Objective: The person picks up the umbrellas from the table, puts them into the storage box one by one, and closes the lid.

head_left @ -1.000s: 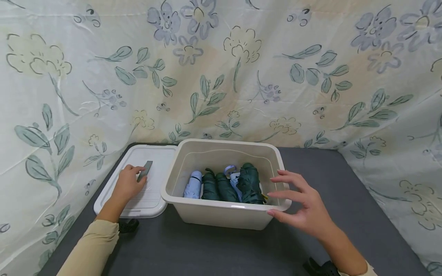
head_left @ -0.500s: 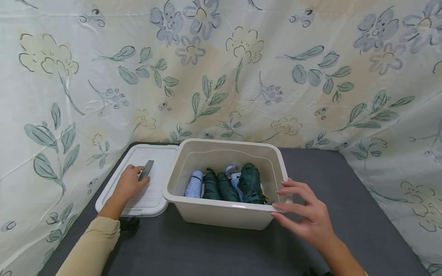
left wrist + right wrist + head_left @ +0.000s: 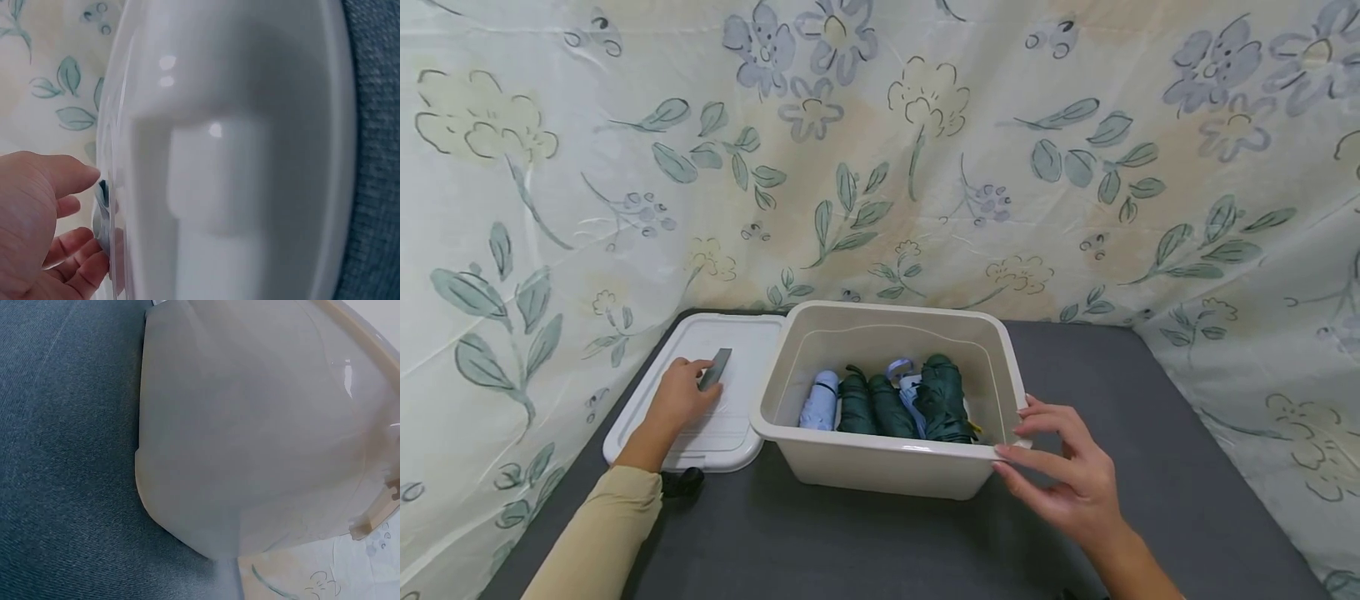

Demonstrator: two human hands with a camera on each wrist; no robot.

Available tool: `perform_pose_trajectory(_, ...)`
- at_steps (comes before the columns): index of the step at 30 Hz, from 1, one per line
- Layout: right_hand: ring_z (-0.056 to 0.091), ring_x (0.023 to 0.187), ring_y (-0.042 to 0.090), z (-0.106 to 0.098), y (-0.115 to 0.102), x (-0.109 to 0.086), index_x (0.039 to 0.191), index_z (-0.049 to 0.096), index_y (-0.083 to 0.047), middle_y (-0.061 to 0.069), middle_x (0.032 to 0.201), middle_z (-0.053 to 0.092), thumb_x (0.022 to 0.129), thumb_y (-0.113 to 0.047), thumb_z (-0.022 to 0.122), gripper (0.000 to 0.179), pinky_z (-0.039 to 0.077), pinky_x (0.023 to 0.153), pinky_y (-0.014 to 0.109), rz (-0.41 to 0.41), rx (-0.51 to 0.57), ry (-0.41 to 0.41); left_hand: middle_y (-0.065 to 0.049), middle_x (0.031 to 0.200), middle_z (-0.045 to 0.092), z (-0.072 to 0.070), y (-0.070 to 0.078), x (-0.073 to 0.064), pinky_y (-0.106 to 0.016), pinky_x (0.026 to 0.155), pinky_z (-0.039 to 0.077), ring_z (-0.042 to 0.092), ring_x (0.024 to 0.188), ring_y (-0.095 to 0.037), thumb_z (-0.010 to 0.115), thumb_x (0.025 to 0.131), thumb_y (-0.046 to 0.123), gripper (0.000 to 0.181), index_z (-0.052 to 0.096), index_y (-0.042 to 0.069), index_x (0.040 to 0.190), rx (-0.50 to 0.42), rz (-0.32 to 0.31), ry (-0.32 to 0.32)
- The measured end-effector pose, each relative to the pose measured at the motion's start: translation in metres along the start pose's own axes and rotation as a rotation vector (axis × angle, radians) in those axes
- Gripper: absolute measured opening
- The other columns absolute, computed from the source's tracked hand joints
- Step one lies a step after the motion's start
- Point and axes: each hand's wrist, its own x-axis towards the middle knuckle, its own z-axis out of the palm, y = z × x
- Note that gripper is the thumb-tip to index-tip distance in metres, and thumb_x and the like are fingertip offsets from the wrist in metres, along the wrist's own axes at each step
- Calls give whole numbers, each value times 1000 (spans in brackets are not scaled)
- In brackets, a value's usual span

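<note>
My left hand (image 3: 683, 396) is at the grey handle (image 3: 714, 370) of a white lid (image 3: 748, 342) lying flat at the left. In the left wrist view, the thumb and curled fingers lie about the handle (image 3: 101, 222) at the lid's edge. My right hand (image 3: 1067, 467) holds the front right corner of a beige storage box (image 3: 887, 461), with fingertips on the rim and the thumb below it. Inside the box lie several folded umbrellas, among them a light blue one (image 3: 819, 402) and dark green ones (image 3: 944, 402). No fingers show in the right wrist view, only the box side (image 3: 250, 437).
Box and lid stand side by side on a dark grey table (image 3: 880, 550). A floral curtain (image 3: 880, 167) hangs behind the table and along both sides. A black strap (image 3: 682, 482) shows at the left wrist.
My right hand has moved slightly right and down, from hovering near the box's right corner to touching its rim. The left hand stays at the lid handle.
</note>
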Motion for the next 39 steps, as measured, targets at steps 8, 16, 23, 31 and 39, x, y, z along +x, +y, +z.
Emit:
perform_pose_trajectory(8, 60, 110, 28, 1, 1, -3, 85, 81, -1, 25, 93, 60, 90, -24, 81, 24, 45, 115, 31, -4, -1, 19, -34, 114, 57, -1, -3, 6, -52, 83, 53, 61, 97, -41, 68, 92, 18, 55, 55, -13, 135, 11, 7, -8)
perform_pose_trajectory(16, 60, 115, 27, -1, 1, -8, 87, 81, -1, 26, 97, 62, 90, -28, 81, 27, 47, 110, 23, 36, -34, 17, -33, 111, 60, 1, -6, 11, -53, 83, 52, 60, 96, -40, 69, 91, 15, 54, 55, -14, 134, 16, 13, -19)
perform_pose_trajectory(23, 60, 117, 27, 0, 0, -8, 88, 81, 0, 26, 98, 62, 89, -26, 81, 26, 47, 110, 23, 37, -21, 22, -33, 109, 60, 0, -5, 13, -51, 80, 52, 59, 92, -39, 69, 90, 15, 54, 55, -16, 132, 27, 19, -20)
perform_pose_trajectory(31, 59, 117, 27, 2, -2, -7, 86, 80, 1, 26, 100, 62, 88, -22, 82, 24, 47, 112, 25, 47, 18, 42, -34, 113, 64, -3, -7, 22, -57, 91, 53, 63, 104, -44, 70, 90, 14, 52, 58, -12, 133, 21, 26, -71)
perform_pose_trajectory(39, 60, 113, 25, 4, -3, -4, 86, 79, 3, 25, 99, 61, 86, -19, 84, 22, 46, 114, 29, 66, 73, 60, -35, 128, 61, -12, -8, 30, -56, 93, 53, 61, 109, -41, 72, 94, 16, 53, 57, -2, 141, -6, -8, -233)
